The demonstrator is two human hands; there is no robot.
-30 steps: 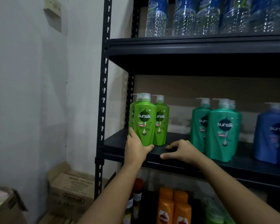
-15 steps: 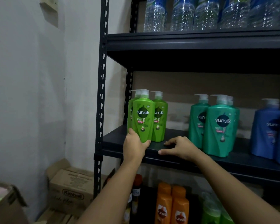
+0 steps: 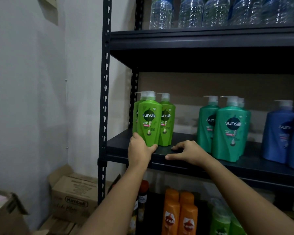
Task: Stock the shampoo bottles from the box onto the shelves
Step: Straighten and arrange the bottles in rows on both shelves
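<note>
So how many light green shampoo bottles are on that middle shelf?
3 show: the front bottle held by the left hand, one beside it, one mostly hidden behind. More may be hidden.

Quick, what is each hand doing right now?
Left hand: grips the base of the front light green bottle.
Right hand: holds nothing, rests on the shelf.

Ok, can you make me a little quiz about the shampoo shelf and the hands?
1. True or false: the left hand holds the front light green bottle at its base.
2. What does the right hand rest on? A) a blue bottle B) the middle shelf edge C) the cardboard box
3. Fill in: the bottles on the shelf below are ______.

Key: 1 true; 2 B; 3 orange.
</note>
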